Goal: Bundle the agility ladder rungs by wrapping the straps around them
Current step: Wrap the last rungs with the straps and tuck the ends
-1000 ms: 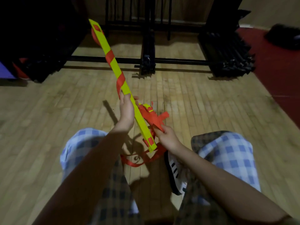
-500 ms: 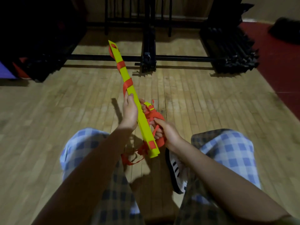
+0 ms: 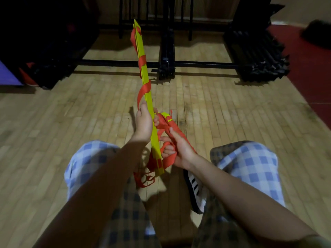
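A stack of flat yellow ladder rungs stands nearly upright in front of me, with an orange strap spiralled around its upper half. My left hand grips the stack around its middle. My right hand holds a bunch of orange strap beside the lower part of the rungs, fingers curled round it. A yellow buckle shows on the strap just above that hand. More loose strap hangs in loops below the stack's bottom end, above the floor.
I sit over a wooden plank floor with my checked-trouser knees either side and a black-and-white shoe below my right wrist. Black metal racks and stacked black bars stand at the back. Red flooring lies right.
The rung stack has swung from leaning left to nearly upright. My right hand has gathered more strap and closed round it, lower beside the rungs. The loose loops below have shortened.
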A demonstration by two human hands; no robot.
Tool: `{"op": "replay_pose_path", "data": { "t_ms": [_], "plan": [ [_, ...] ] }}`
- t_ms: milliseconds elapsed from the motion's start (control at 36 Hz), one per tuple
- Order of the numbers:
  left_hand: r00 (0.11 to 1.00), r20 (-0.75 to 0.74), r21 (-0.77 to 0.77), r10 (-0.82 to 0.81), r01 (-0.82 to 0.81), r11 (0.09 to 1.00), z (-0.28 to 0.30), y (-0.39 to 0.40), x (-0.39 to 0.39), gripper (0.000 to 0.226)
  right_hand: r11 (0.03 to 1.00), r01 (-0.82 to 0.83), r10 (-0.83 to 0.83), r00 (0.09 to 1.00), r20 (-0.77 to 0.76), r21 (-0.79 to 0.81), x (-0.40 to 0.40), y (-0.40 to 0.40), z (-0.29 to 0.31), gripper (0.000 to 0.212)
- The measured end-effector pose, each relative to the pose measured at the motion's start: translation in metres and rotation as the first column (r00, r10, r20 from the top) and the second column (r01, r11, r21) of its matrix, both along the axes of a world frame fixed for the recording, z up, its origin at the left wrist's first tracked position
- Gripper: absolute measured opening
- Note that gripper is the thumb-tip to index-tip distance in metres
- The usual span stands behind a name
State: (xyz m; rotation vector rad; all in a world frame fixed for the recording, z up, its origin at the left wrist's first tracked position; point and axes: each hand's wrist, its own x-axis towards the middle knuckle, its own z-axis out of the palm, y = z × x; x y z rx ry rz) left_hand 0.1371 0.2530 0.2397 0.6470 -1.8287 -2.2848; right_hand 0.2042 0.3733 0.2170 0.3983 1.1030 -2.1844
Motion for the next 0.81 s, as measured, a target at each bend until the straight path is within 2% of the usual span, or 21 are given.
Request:
{"op": "replay_pose_path", "data": {
  "t_ms": [83,139,250,361,417,472,583,667,694,778,806],
  "plan": [
    [0.999,-0.052,0.081,-0.005,0.009,0.997,0.004,-0.003,0.001,0.043,0.997,0.041,-0.039,0.999,-0.03,0.07,-0.003,-0.004,-0.003,0.043],
    [0.997,-0.08,0.138,-0.003,0.014,0.99,0.008,-0.005,0.002,0.041,0.995,0.067,-0.067,0.998,-0.004,0.068,-0.004,-0.005,-0.003,0.05],
    [0.991,-0.124,0.245,-0.04,0.07,0.967,0.013,-0.01,0.005,0.04,0.996,0.088,-0.088,0.995,0.036,0.005,-0.007,-0.008,0.006,0.07],
    [0.986,-0.155,0.274,-0.063,0.104,0.956,0.016,-0.011,0.006,0.042,0.988,0.105,-0.083,0.98,0.183,-0.114,-0.01,-0.015,0.01,0.064],
    [0.987,-0.148,0.251,-0.057,0.093,0.963,0.016,-0.01,0.006,0.042,0.983,0.101,-0.069,0.976,0.204,-0.15,-0.011,-0.019,0.009,0.049],
    [0.991,-0.124,0.201,-0.051,0.075,0.977,0.017,-0.01,0.008,0.041,0.992,0.071,-0.054,0.987,0.149,-0.106,-0.01,-0.023,0.007,0.033],
    [0.999,-0.046,0.038,-0.001,0.003,0.999,0.016,-0.016,0.007,0.031,0.997,-0.037,0.037,0.999,0.001,0.063,-0.008,-0.028,0.009,0.02],
    [0.993,-0.105,-0.095,0.051,-0.061,0.994,0.014,-0.026,0.004,0.015,0.981,-0.081,0.102,0.988,-0.113,0.177,-0.004,-0.031,0.012,0.023],
    [0.992,-0.118,-0.152,0.052,-0.07,0.986,0.013,-0.028,0.002,0.012,0.964,-0.093,0.137,0.977,-0.165,0.248,-0.002,-0.031,0.013,0.023],
    [0.987,-0.158,-0.277,0.014,-0.058,0.959,0.013,-0.035,0.002,0.017,0.884,-0.132,0.281,0.916,-0.286,0.448,0.003,-0.029,0.019,0.005],
    [0.985,-0.171,-0.303,-0.002,-0.05,0.952,0.011,-0.037,0.001,0.016,0.865,-0.135,0.308,0.903,-0.298,0.483,0.005,-0.028,0.02,0.01]
  ]
}}
